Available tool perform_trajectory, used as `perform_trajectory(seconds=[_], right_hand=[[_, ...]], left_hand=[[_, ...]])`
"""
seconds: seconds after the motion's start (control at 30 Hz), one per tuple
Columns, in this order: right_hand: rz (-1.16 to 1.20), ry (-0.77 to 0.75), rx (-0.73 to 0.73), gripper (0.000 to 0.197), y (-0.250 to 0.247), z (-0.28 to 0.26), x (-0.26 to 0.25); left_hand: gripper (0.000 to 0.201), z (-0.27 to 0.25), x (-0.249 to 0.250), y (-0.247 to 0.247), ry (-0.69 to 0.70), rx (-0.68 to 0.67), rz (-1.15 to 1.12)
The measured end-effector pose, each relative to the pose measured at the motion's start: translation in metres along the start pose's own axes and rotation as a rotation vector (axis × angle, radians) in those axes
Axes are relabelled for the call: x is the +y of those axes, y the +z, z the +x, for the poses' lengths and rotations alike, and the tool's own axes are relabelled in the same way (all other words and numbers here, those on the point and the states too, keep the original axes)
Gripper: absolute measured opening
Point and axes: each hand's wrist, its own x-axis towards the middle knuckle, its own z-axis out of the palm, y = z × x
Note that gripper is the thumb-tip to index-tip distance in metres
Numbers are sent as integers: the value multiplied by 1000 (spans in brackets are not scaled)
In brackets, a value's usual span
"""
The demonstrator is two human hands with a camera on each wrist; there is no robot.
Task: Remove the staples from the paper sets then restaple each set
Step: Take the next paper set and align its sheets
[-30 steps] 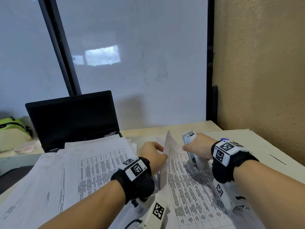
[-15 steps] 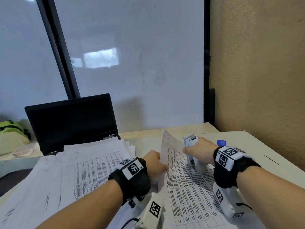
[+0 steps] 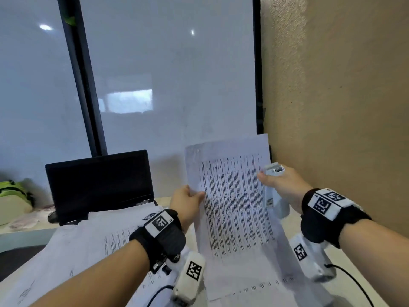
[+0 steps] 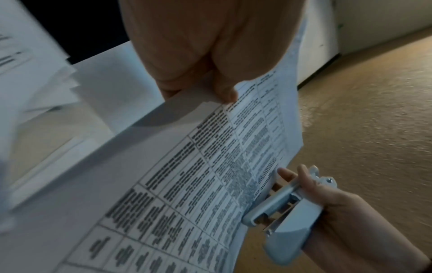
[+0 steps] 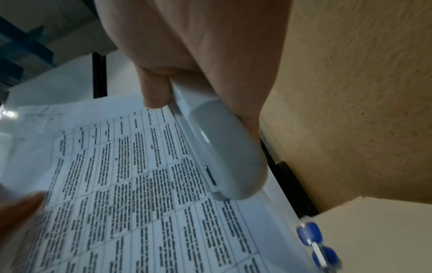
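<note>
The left hand (image 3: 187,201) pinched the left edge of the lifted paper set (image 3: 232,202), raised off the desk (image 3: 294,220). The right hand (image 3: 281,185) gripped the white stapler (image 3: 273,191) against the set's right edge. Beyond lay loose sheets (image 3: 93,244) and a laptop (image 3: 99,185). Held only by thin pinches, the pages might slip out of line, so a staple could miss some sheets.

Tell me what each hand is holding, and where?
The left hand pinches the printed sheet at its left edge. The right hand grips the stapler around its body and touches the sheet's right edge.
</note>
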Motion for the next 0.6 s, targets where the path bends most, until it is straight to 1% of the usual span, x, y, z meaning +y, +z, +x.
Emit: perform_trajectory(seconds=[0.1, 0.17, 0.23, 0.3, 0.37, 0.43, 0.47, 0.5, 0.53, 0.6], right_hand=[[-5, -71, -5, 25, -6, -16, -31], [39, -124, 28, 25, -7, -28, -51], [59, -153, 21, 25, -7, -36, -63], [24, -155, -1, 20, -6, -46, -68], [1, -129, -27, 15, -5, -54, -65], [-35, -99, -44, 14, -4, -57, -56], [-58, -88, -29, 14, -5, -57, -53], [-77, -90, 13, 15, -5, -58, -52], [-114, -101, 88, 17, -7, -57, -52], [-199, -181, 272, 21, -12, -59, -66]], left_hand=[[2, -10, 37, -7, 111, 86, -59], [6, -16, 57, -9, 179, 130, -77], [12, -23, 66, -5, 208, 146, -61], [18, -31, 65, 1, 192, 128, -41], [20, -39, 58, 7, 146, 113, 23], [14, -45, 49, 12, 106, 121, 36], [10, -47, 47, 13, 90, 131, 48], [8, -48, 46, 13, 83, 139, 62], [8, -49, 46, 13, 79, 136, 64], [15, -50, 47, 12, 84, 93, 42]])
